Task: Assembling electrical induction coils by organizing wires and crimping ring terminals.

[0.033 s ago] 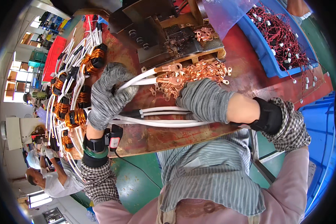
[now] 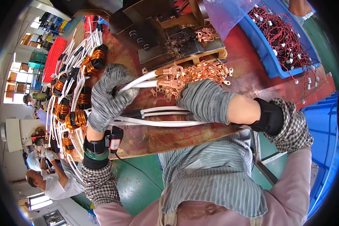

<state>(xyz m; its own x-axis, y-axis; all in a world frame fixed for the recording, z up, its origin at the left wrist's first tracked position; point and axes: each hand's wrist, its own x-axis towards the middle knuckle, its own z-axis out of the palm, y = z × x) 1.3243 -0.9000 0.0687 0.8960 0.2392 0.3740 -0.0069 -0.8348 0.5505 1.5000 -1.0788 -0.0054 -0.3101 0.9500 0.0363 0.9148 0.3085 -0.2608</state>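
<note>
Two white cables with copper ring lugs on their ends are gripped in my gloved left hand, its fingers closed round them. A pile of loose copper lugs lies just beyond and to the right of the cable ends. My gloved right hand is at the near edge of that pile, with its fingers hidden under the knitted glove's back. More white cables, with black sleeving at one end, run across the table between and below my hands.
Coils of copper wire on black cores, with white leads, line the left. A dark metal machine stands at the back, with lugs on its base. A blue crate of red-black wires is at right. Another person is at far left.
Almost nothing differs. My right hand has shifted very slightly left; my left hand keeps its grip on the two cables.
</note>
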